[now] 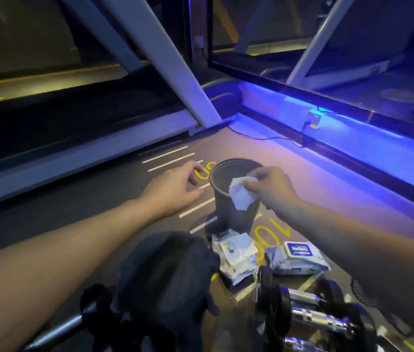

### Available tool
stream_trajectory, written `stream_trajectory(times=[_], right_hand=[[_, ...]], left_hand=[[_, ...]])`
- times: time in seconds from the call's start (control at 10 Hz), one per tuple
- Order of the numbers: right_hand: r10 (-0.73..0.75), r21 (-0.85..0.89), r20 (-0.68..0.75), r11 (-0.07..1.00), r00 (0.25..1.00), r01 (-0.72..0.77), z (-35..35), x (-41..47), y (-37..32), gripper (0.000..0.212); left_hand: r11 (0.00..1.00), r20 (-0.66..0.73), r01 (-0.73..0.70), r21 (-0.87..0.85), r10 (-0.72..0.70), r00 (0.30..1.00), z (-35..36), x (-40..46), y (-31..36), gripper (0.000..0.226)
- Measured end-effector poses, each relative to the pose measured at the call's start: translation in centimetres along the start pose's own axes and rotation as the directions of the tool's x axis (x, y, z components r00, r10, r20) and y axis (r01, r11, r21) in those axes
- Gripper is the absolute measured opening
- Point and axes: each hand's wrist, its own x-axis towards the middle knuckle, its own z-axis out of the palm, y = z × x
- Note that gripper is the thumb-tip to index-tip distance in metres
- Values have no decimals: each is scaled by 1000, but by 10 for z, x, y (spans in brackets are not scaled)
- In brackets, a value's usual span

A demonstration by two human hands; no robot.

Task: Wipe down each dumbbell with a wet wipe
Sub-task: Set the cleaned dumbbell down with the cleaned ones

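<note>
My right hand [269, 189] pinches a crumpled white wet wipe [241, 194] over the near rim of a dark round bin [222, 199] standing on the floor. My left hand [175, 188] hovers just left of the bin with loosely curled fingers, holding nothing. Two dumbbells with black ends and chrome handles [312, 316] lie on the floor at the bottom right, partly under my right forearm. Between bin and dumbbells lie a wet-wipe pack with a blue lid [298, 257] and an opened white pack [236, 255].
A black cloth-like bundle [167, 278] on a metal bar fills the bottom centre. A treadmill frame [81, 153] runs along the left. A blue-lit ledge [353, 138] with a cable borders the right. The floor carries white lines and yellow numbers.
</note>
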Motion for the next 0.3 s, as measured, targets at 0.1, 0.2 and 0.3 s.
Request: stream_trajectory(times=[0.1, 0.2, 0.3], right_hand=[[58, 86, -47, 995, 997, -53, -1, 31, -1, 18], [66, 119, -30, 991, 997, -62, -3, 58, -1, 56], [50, 92, 0, 995, 999, -50, -2, 67, 1, 70]], left_hand=[[999, -8, 17, -31, -17, 1000, -1, 32, 3, 43], [996, -32, 34, -81, -37, 999, -2, 59, 6, 42], [992, -63, 36, -121, -44, 997, -1, 74, 6, 41]])
